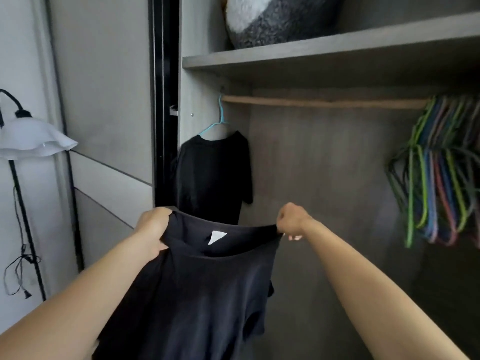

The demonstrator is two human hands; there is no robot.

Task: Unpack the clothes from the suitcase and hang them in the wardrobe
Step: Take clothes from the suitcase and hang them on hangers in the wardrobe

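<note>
From the head camera, a dark, soft-looking short-sleeved T-shirt (197, 281) is held up in front of the open grey wood-grain wardrobe (324, 157), its neckline stretched wide between both hands and a small white label (216, 237) showing inside the collar. The left hand (153, 229) grips the left shoulder of the fabric with its fingers curled over the edge. The right hand (292, 220) pinches the right shoulder in a closed fist. The body of the shirt hangs down between the forearms. Behind it, a second black T-shirt (215, 175) hangs on a thin turquoise hanger (219, 118) at the left end of a pale wooden rail (324, 102). A bunch of bare multicoloured hangers (439, 172) crowds the rail's right end. On the grey shelf (324, 55) above sits a fluffy grey-and-white cushion (272, 19). To the left of the wardrobe stands a floor lamp with a white ruffled shade (31, 141).
</note>
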